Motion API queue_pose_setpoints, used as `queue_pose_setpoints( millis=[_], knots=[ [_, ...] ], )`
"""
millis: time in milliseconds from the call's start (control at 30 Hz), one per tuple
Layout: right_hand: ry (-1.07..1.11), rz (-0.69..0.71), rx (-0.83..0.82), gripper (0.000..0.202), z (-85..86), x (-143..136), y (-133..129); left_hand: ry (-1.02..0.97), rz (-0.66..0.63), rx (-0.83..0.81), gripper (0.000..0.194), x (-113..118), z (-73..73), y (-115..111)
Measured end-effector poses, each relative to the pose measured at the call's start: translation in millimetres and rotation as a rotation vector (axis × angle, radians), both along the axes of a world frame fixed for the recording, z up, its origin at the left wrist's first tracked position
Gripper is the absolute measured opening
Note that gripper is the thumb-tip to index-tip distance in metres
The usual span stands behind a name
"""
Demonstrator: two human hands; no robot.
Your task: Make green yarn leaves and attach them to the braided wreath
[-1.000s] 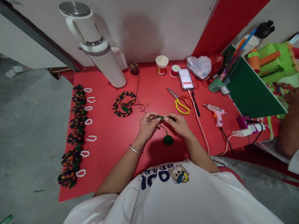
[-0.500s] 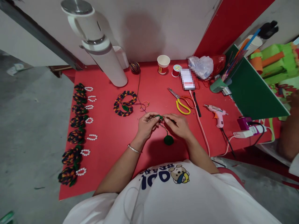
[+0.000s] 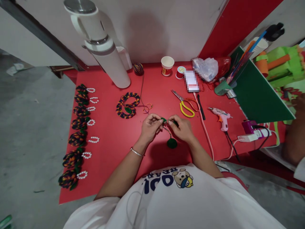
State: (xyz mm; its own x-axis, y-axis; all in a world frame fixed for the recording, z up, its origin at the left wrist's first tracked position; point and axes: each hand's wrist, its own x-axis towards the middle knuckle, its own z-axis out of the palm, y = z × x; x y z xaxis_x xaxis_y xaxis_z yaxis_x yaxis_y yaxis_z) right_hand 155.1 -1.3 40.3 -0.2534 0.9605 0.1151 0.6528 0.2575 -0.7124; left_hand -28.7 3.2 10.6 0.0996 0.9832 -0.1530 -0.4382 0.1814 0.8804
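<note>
My left hand is closed, pinching a small piece of green crochet work between thumb and fingertips. Facing it, my right hand is closed around a crochet hook with a dark handle, mostly hidden by the fingers. A strand runs from the green work down to a ball of dark green yarn on the table between my wrists. Beyond my left hand lies a curled multicoloured crochet strip with a green leaf. Its strand leads toward a multicoloured yarn ball at the back.
Several crocheted flowers and pearl bead loops line the left edge of the red table. Scissors, a pink glue gun, a phone, a paper cup and a tall flask stand or lie around. A person's arm shows at right.
My right fingertips have drawn slightly away from the green work, opening a small gap between the hands. My left hand still pinches the work; the yarn ball stays put.
</note>
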Motion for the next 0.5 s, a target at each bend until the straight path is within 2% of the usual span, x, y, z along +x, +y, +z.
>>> queue_pose_setpoints(
  millis=[233,500],
  knots=[
    [0.024,0.012,0.033,0.023,-2.1,0.4,-0.3,0.022,-0.032,0.005,0.032,-2.1,-6.6,-0.1],
    [0.061,0.012,0.034,0.023,-4.4,0.5,0.3,0.056,-0.041,-0.015,0.035,-2.9,-6.3,-1.2]
  ],
)
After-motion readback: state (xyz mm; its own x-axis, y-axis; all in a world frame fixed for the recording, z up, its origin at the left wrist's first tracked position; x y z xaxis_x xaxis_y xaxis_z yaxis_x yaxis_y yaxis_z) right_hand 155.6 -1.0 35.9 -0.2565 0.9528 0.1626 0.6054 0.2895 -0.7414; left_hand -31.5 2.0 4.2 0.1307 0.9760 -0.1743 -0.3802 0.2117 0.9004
